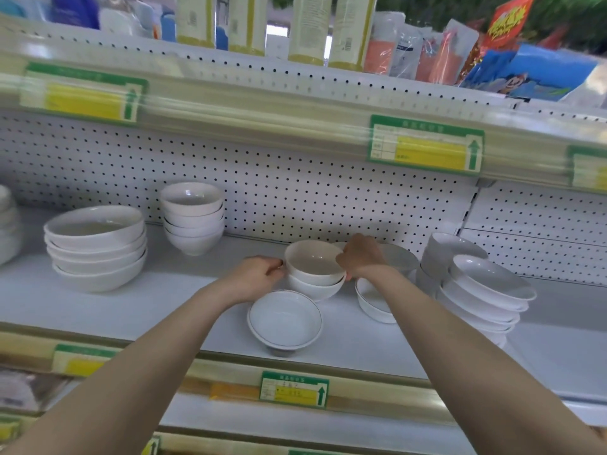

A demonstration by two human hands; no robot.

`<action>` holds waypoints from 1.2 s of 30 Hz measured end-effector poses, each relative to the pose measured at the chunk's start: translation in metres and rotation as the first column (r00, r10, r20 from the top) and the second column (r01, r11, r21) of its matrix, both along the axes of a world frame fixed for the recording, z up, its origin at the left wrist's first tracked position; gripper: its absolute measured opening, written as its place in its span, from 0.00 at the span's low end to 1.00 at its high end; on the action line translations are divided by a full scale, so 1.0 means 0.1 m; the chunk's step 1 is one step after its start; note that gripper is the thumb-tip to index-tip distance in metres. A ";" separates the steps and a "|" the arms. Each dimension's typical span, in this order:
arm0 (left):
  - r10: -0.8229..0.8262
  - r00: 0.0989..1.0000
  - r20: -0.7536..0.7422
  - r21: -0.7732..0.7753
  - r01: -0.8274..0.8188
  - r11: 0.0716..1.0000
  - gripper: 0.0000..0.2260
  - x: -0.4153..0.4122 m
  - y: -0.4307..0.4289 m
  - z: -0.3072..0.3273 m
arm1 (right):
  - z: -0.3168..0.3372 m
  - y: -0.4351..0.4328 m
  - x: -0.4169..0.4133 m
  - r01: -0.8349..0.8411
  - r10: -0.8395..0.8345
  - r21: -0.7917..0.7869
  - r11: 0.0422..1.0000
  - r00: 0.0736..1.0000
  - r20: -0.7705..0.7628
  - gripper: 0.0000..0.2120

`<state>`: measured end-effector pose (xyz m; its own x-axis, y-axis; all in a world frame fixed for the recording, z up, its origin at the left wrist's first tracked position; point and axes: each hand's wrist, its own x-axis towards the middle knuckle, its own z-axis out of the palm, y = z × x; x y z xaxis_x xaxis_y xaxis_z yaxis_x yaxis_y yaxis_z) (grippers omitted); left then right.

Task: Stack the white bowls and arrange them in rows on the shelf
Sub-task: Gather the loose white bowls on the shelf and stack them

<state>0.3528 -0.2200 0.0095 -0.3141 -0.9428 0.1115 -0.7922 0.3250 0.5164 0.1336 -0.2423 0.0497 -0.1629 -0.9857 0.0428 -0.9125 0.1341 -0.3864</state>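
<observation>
A small stack of two white bowls [313,269] stands mid-shelf. My left hand [259,274] grips its left side and my right hand [361,257] grips its right rim. In front lies a single shallow white bowl [285,320] near the shelf edge. Another bowl [372,302] sits partly under my right forearm, and one more bowl [399,257] shows behind my right hand. A stack of wide bowls [97,247] and a stack of small deep bowls [193,218] stand at the left. A leaning stack of bowls [483,297] stands at the right.
The white shelf [170,297] has a pegboard back wall [295,198] and a rail with green-yellow price tags [294,389] along its front. The upper shelf [262,103] overhangs closely, loaded with bottles and packets. More white dishes [6,224] show at the far left edge.
</observation>
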 end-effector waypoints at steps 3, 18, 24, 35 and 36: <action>0.026 0.999 -0.044 -0.011 -0.027 1.000 0.13 0.18 -0.05 -0.05 | 0.00 -0.02 0.19 -0.001 0.001 -0.030 1.000 1.000 -0.012 0.05; 0.034 0.982 -0.188 -0.046 -0.044 0.998 0.16 0.44 0.10 -0.24 | -0.11 0.16 0.02 0.130 -0.164 -0.120 0.984 0.926 -0.340 0.15; 0.048 0.966 -0.253 -0.033 -0.058 0.998 0.14 0.47 0.30 -0.31 | -0.14 0.37 -0.32 0.245 -0.138 0.094 0.965 0.778 -0.613 0.17; 0.005 0.958 -0.288 -0.015 -0.010 1.000 0.16 0.48 0.74 -0.37 | -0.19 0.53 -0.29 0.215 -0.131 0.055 0.975 0.760 -0.637 0.17; -0.006 0.956 -0.294 -0.014 0.002 1.000 0.16 0.48 0.78 -0.36 | -0.16 0.54 -0.28 0.211 -0.137 0.048 0.976 0.776 -0.616 0.17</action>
<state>0.4003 -0.1419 -0.0265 -0.2696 -0.9394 0.2119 -0.6044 0.3363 0.7222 0.1056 -0.1882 0.0341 -0.3090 -0.9471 0.0868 -0.9093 0.3209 0.2649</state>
